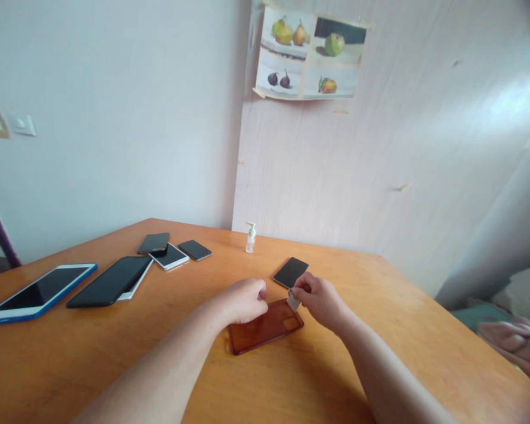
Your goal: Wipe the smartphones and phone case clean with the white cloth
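A translucent reddish-brown phone case (265,331) lies on the wooden table in front of me, its camera cutout toward the right. My left hand (246,301) is closed at the case's far left edge, and some of its fingertips are hidden. Between the thumb and fingers of my right hand (317,294) is a small white piece (293,302), possibly a wipe or paper. It hangs over the far right corner of the case. Just beyond, a dark smartphone (291,272) lies flat, close to my right fingers.
Farther back stands a small clear pump bottle (250,241). On the left lie a blue-edged white tablet (44,291), a large black device (112,282) over a white one, and several phones, including a dark phone (195,249). The table's (406,341) right edge slopes past bedding.
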Available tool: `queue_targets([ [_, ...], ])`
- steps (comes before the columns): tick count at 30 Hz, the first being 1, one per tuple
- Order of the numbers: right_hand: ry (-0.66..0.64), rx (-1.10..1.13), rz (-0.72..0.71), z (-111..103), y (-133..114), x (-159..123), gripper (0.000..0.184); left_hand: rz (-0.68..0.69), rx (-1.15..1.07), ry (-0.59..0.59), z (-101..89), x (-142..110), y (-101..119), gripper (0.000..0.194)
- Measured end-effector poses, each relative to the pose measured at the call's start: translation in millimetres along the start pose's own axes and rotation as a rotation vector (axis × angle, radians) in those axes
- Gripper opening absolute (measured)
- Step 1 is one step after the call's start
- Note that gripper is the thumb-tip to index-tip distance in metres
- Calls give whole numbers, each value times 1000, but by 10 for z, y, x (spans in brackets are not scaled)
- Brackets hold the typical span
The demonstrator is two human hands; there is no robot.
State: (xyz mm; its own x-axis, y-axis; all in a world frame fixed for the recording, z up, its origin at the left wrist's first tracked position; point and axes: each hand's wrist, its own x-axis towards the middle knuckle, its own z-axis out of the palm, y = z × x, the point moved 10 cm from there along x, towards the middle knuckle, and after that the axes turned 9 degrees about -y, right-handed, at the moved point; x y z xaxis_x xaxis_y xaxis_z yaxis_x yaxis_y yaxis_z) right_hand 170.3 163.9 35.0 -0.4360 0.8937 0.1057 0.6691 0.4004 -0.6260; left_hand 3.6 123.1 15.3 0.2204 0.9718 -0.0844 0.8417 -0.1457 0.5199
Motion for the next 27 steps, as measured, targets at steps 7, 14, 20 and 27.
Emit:
queue_targets([
  [7,-109,-286,-50,214,-196,-83,13,71,7,44,83,67,67,16],
  [14,-251,-429,-78,202,-232,-162,14,113,-46,83,100,82,130,12],
  [20,-226,-387,-75,241,-141,-71,22,5,-69,81,-61,70,56,19],
  [27,-184,-383,-37,215,8,5,21,-84,93,11,-231,-292,103,79],
])
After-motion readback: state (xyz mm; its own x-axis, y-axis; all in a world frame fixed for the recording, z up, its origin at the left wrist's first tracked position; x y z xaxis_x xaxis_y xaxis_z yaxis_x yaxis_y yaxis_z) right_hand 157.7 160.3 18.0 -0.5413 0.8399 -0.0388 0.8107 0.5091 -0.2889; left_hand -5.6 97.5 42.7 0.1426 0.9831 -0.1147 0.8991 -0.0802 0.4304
